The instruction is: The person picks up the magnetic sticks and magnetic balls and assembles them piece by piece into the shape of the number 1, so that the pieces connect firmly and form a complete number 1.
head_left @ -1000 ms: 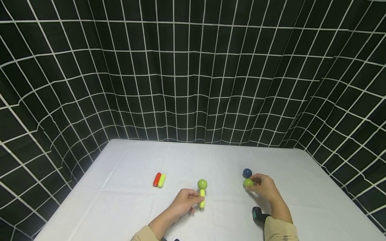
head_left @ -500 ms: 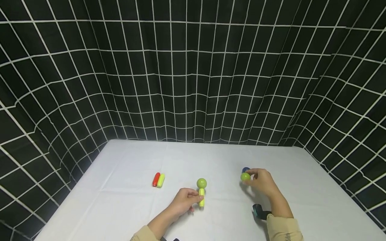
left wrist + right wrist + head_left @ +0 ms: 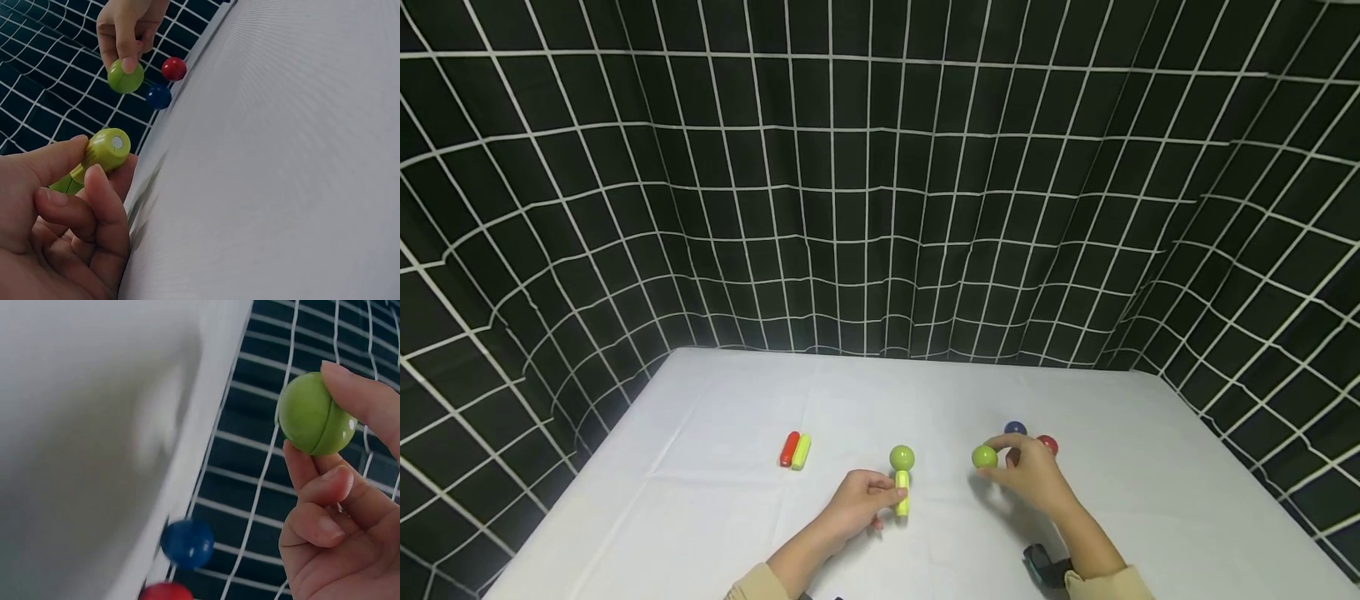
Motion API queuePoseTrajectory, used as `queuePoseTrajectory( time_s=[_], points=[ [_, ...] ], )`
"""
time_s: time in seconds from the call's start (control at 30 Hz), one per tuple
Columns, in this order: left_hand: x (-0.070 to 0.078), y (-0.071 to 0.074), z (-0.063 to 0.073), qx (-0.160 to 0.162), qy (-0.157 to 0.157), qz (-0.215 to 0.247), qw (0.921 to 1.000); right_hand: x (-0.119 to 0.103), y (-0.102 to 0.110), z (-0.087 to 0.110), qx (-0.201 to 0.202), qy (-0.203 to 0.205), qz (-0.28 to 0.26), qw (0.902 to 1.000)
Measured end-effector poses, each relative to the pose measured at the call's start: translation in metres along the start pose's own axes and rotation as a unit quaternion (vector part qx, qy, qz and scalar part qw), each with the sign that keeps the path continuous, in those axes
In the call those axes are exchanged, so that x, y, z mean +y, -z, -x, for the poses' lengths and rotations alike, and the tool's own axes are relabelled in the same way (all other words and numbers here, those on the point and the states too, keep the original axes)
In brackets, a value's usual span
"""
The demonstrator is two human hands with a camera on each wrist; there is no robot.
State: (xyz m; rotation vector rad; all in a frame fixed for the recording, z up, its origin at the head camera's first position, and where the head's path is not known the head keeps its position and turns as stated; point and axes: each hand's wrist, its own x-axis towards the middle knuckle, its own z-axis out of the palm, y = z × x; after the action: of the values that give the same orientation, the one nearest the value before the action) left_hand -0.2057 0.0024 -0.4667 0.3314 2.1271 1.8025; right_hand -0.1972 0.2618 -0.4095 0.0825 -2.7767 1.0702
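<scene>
My left hand (image 3: 863, 504) pinches a yellow rod (image 3: 902, 493) between thumb and fingers. At the rod's far end sits a green ball (image 3: 902, 457), the two touching. In the left wrist view the rod (image 3: 107, 150) shows a pale round spot on its end face. A second green ball (image 3: 984, 457) is pinched by my right hand (image 3: 1033, 475), held over the table; the right wrist view shows this ball (image 3: 315, 414) with a seam line. Beyond the right hand lie a blue ball (image 3: 1015, 427) and a red ball (image 3: 1047, 445), the latter partly covered by that hand.
A red rod (image 3: 789, 448) and another yellow rod (image 3: 801, 452) lie side by side on the left of the white table (image 3: 715, 533). Behind and on both sides hangs a black curtain (image 3: 880, 208) with a white grid. A dark strap device (image 3: 1045, 567) sits at the right wrist.
My right hand lifts the green ball and carries it left, away from the blue ball. The red ball has come into sight. My left hand stays in place with the rod.
</scene>
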Motion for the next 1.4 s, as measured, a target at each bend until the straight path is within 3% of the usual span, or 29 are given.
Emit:
queuePoseTrajectory(
  time_s=[0.3,0.4,0.77,1.4],
  points=[
    [0.001,0.001,0.000,0.014,0.019,-0.003,0.9997,-0.016,-0.020,0.014,-0.021,-0.005,-0.036,0.9991],
    [0.002,0.002,-0.001,0.023,0.030,-0.007,0.9993,-0.019,-0.025,0.017,-0.026,0.011,-0.051,0.9983],
    [0.003,-0.001,-0.014,0.022,0.044,-0.012,0.9987,-0.031,-0.037,0.023,-0.092,0.029,-0.150,0.9840],
    [0.006,0.004,-0.013,0.010,0.046,0.002,0.9989,-0.045,-0.062,0.038,-0.146,0.071,-0.162,0.9734]
  ],
)
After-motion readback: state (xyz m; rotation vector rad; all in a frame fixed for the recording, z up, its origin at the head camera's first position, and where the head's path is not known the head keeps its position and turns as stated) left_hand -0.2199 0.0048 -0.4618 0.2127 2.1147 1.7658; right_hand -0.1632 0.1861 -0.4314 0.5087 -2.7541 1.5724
